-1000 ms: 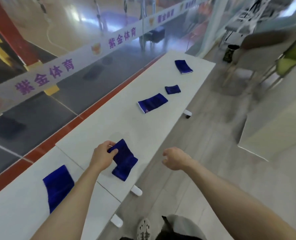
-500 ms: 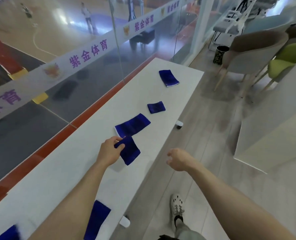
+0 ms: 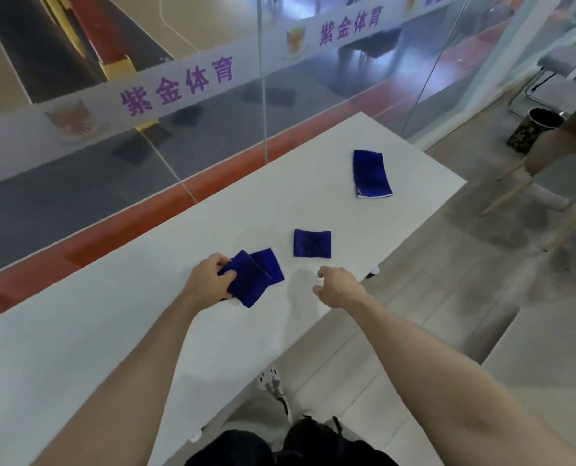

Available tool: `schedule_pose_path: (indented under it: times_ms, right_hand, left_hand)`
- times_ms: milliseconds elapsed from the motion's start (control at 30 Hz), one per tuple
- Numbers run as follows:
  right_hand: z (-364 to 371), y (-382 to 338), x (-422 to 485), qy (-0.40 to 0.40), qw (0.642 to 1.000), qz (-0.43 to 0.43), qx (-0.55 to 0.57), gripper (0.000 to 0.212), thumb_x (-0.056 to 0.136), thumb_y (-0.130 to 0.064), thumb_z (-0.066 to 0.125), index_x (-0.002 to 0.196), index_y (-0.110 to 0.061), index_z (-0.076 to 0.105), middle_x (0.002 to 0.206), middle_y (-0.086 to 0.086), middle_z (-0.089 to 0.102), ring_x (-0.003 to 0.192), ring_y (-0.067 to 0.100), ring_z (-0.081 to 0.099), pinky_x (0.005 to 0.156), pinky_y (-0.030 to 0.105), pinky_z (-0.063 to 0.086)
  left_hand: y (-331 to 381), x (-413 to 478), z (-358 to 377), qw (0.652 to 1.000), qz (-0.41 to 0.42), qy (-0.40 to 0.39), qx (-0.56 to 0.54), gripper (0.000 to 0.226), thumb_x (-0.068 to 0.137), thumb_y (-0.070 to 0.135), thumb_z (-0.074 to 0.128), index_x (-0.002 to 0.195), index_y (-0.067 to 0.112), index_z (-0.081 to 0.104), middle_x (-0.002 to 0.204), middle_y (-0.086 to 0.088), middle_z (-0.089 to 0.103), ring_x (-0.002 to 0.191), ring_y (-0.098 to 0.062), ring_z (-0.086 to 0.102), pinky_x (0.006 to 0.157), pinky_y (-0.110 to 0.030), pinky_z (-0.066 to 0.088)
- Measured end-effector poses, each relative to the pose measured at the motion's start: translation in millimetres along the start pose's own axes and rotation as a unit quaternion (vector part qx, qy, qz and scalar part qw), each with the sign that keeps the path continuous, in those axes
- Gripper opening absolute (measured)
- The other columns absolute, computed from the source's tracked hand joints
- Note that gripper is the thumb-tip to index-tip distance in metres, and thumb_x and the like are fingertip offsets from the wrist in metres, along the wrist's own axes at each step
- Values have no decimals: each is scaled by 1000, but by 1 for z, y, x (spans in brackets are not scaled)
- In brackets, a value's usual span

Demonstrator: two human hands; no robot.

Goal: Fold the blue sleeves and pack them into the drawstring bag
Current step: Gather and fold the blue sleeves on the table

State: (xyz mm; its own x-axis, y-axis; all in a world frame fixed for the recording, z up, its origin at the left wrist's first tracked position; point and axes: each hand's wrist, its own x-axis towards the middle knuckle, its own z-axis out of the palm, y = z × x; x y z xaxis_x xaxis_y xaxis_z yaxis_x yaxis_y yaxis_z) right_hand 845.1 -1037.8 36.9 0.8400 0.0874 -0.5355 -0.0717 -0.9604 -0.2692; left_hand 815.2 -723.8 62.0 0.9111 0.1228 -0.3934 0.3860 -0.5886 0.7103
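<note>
My left hand grips a folded blue sleeve just above the white table. That sleeve overlaps another blue sleeve lying flat beneath it. A small square blue sleeve rests on the table to the right, about a hand's width from my right hand. My right hand hovers over the table's front edge with its fingers loosely curled and nothing in it. A longer blue sleeve with a white hem lies near the table's far end. No drawstring bag is in view.
A glass wall with a printed banner runs along the table's far side. Chairs and a dark bin stand on the grey floor to the right. My shoe shows below the table edge.
I have walked along the table toward its far end, carrying the folded sleeve in my left hand. It now overlaps the sleeve that lay ahead. My right hand stays empty.
</note>
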Motion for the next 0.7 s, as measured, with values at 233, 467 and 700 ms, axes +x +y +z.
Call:
schedule_pose_path:
  times_ms: [233,467,700]
  right_hand:
    - [-30,16,89,5,999,-15,-51,23,98,-28,60,115,-12,60,114,7,66,94,29,61,78,38,53]
    - [-47,-2,170,6,988,-120,-97,43,97,-29,63,135,-11,60,129,9,63,122,31,60,87,38,50]
    - [-49,-8,218,-90,957,-196,-193,68,94,-36,80,149,-11,50,148,14,56,129,33,61,94,42,58]
  left_hand:
    - [13,58,6,998,-56,-31,-9,20,108,14,63,127,16,58,124,-9,75,98,-26,80,71,-36,68]
    - [36,63,9,994,-103,35,-16,16,110,22,65,124,18,57,119,-5,77,92,-21,80,64,-25,61]
    - [49,10,54,962,-193,152,-116,11,109,21,67,116,16,60,117,-6,75,103,-27,77,69,-30,67]
